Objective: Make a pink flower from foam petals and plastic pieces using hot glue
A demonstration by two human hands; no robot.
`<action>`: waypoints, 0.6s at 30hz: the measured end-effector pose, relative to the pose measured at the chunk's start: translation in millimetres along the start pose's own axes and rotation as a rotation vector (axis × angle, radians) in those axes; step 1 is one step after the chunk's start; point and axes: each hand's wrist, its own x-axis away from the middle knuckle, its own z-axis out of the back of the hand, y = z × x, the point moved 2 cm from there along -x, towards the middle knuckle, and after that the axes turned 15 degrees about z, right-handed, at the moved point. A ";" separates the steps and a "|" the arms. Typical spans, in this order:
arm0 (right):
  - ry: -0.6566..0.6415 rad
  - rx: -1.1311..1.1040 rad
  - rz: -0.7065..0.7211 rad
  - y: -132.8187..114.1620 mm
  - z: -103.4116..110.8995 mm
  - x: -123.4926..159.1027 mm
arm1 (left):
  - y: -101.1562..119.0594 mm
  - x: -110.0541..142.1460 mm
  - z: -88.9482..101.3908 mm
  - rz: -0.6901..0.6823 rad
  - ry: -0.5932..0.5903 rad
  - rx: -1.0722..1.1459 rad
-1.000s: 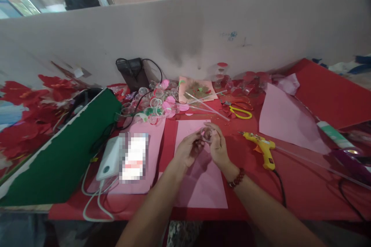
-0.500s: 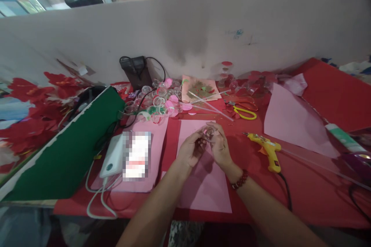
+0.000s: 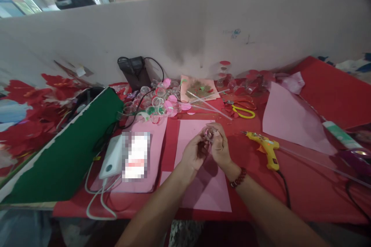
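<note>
Between my two hands is a small clear plastic cup (image 3: 209, 133), partly covered by fingers. My left hand (image 3: 194, 152) grips it from the left with bent fingers. From the right, my right hand (image 3: 219, 146) wraps around its other side; a dark red bead bracelet is on that wrist. Both hands are above a pink paper sheet (image 3: 203, 195) on the red-covered table. To the right of my right hand lies a yellow hot glue gun (image 3: 266, 148). Scissors with yellow and orange handles (image 3: 243, 112) rest beyond it.
Many clear cups (image 3: 158, 102) and pink discs lie heaped at the back. A white power bank (image 3: 111, 158) with cables sits left on pink paper, beside a green board (image 3: 72, 146). Clear glue sticks (image 3: 208, 104) lie near a stained paper pad (image 3: 199, 88). A low wall (image 3: 145, 27) stands behind.
The view has shifted slightly to the right. Both hands keep hold of the clear cup, which has turned a little between the fingers.
</note>
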 end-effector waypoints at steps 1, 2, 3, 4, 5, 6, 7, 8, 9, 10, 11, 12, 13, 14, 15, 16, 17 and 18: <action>0.000 0.001 -0.002 0.1 0.0 0.4 | -0.5 0.3 -0.2 -0.011 -0.009 -0.010; 0.001 0.006 -0.010 0.4 0.2 1.0 | -1.0 0.7 -0.3 -0.019 -0.024 -0.027; 0.001 0.014 -0.024 1.0 0.4 1.6 | -1.3 1.4 -0.6 -0.025 -0.046 -0.052; 0.004 0.020 -0.041 2.0 0.6 2.4 | -1.2 2.5 -1.1 -0.033 -0.074 -0.082; 0.010 0.021 -0.060 3.2 0.7 3.1 | -0.6 4.0 -1.9 -0.043 -0.107 -0.117; 0.019 0.015 -0.077 4.7 0.7 3.7 | 0.4 6.0 -3.0 -0.056 -0.139 -0.150; 0.031 0.001 -0.096 6.5 0.6 4.2 | 1.9 8.1 -4.2 -0.068 -0.167 -0.176; 0.046 -0.021 -0.119 8.4 0.4 4.5 | 3.5 10.3 -5.3 -0.079 -0.183 -0.190; 0.059 -0.043 -0.141 10.3 0.2 4.6 | 5.0 12.0 -6.1 -0.083 -0.182 -0.194; 0.073 -0.057 -0.160 12.0 0.1 4.4 | 6.3 13.3 -6.2 -0.084 -0.162 -0.191; 0.085 -0.064 -0.177 13.3 0.3 4.0 | 7.6 14.0 -5.8 -0.086 -0.130 -0.190; 0.092 -0.068 -0.194 14.1 0.5 3.4 | 8.9 14.3 -5.0 -0.102 -0.095 -0.195; 0.090 -0.075 -0.212 14.3 0.8 2.7 | 10.4 14.3 -3.9 -0.130 -0.061 -0.209; 0.079 -0.091 -0.231 13.9 1.0 1.8 | 12.1 14.1 -2.6 -0.165 -0.032 -0.231; 0.063 -0.119 -0.251 12.8 1.1 0.7 | 14.1 14.0 -1.3 -0.201 -0.007 -0.258; 0.041 -0.160 -0.271 11.3 1.1 -0.5 | 16.4 14.2 -0.1 -0.237 0.019 -0.289; 0.020 -0.207 -0.287 9.4 0.9 -1.8 | 18.9 14.6 0.8 -0.270 0.044 -0.325; 0.005 -0.252 -0.301 7.4 0.7 -3.1 | 21.4 15.4 1.4 -0.299 0.069 -0.363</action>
